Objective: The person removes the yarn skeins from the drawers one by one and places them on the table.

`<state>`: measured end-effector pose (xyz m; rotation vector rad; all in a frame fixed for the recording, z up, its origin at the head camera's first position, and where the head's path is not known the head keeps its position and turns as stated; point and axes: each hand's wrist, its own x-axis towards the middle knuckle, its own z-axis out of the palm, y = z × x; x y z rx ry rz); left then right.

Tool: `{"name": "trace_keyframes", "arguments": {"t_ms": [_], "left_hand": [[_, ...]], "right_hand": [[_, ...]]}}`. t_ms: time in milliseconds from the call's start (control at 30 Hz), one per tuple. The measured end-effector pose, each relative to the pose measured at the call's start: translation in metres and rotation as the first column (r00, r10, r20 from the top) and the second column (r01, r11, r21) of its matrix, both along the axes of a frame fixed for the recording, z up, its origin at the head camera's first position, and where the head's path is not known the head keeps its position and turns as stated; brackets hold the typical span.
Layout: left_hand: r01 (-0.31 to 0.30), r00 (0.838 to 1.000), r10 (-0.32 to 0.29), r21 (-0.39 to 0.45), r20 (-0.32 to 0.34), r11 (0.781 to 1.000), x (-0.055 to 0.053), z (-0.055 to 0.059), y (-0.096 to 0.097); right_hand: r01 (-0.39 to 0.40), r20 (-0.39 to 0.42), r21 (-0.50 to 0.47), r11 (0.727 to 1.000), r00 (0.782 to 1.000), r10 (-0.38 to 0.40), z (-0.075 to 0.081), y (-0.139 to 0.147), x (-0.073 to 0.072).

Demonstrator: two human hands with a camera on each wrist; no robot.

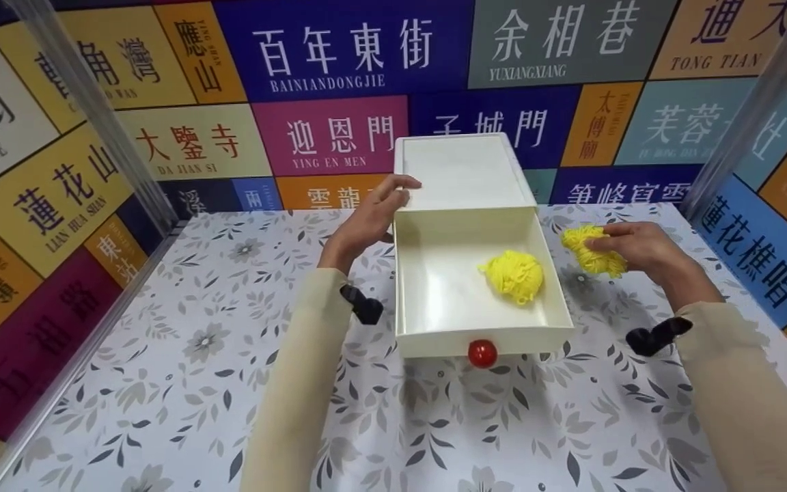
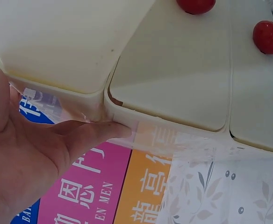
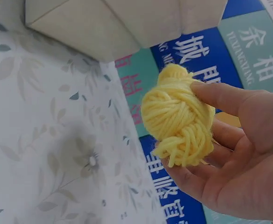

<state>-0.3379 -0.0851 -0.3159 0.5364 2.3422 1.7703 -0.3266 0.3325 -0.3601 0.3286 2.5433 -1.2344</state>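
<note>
A white drawer cabinet stands on the table with its top drawer pulled out. One yellow yarn ball lies inside that drawer, towards its right side. My left hand grips the cabinet at its left side, fingers over the top edge. In the left wrist view, the thumb lies along the cabinet's side. To the right of the drawer, my right hand pinches a second yellow yarn ball between thumb and fingers, above the tabletop.
The pulled-out drawer has a red knob on its front. Two lower drawers, shut, show red knobs in the left wrist view. A floral cloth covers the table. Panels with printed lettering rise behind and at both sides.
</note>
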Motion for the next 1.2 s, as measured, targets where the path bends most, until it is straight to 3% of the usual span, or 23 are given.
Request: {"name": "trace_keyframes", "arguments": {"t_ms": [233,700,967,1200], "left_hand": [[0.008,1.000,-0.009,-0.023,-0.017,1.000,0.001,0.000,0.000],[0.003,1.000,-0.003,-0.002,-0.008,1.000,0.002,-0.001,-0.001],[0.010,1.000,-0.010,0.030,-0.005,0.999,0.001,-0.001,0.001],[0.008,1.000,-0.007,0.021,-0.009,1.000,0.001,-0.001,0.001]], "right_hand": [[0.064,0.020,-0.006,0.998,0.998,-0.064,-0.029,0.006,-0.005],[0.057,0.027,-0.013,0.998,0.998,-0.057,-0.066,0.007,-0.003],[0.083,0.022,0.019,0.996,0.996,-0.084,-0.064,0.004,-0.004],[0.062,-0.007,0.039,0.997,0.998,-0.062,-0.048,0.006,-0.002]]}}
